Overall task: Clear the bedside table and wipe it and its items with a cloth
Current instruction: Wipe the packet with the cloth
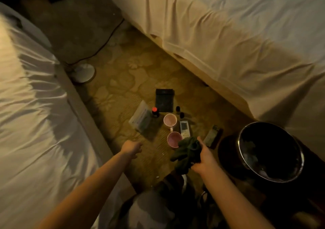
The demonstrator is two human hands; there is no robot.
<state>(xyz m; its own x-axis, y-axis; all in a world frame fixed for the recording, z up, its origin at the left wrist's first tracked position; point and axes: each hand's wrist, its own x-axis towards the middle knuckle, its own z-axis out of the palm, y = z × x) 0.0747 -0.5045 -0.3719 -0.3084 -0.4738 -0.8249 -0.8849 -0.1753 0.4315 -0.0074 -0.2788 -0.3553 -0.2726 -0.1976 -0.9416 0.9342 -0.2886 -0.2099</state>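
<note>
From my feed, the right hand [204, 160] gripped a dark green cloth [187, 152], fingers curled round its bunched folds, low and slightly right of centre. The left hand [131, 147] reached out at about seven o'clock from the cluster of items on the carpet [123, 80], holding nothing; its fingers looked loosely curled, though the dim light blurred them.

The cleared items sat together on the floor. Two pink cups stood one behind the other: the near cup [174, 139] just beside the cloth, the far cup [170, 120] at twelve o'clock from it. A white remote [184, 129] lay at three o'clock from the far cup. A bottle with a red cap [155, 112] stood at ten o'clock from that cup, a pale packet [140, 117] beside it at nine. A dark flat pouch [164, 100] lay at twelve, and two small dark bottles [179, 111] stood near its lower right corner. Another remote [212, 136] lay at two o'clock from the cloth.

A round dark bin [297, 151] stood at three o'clock. White-sheeted beds [237, 26] flanked both sides.
</note>
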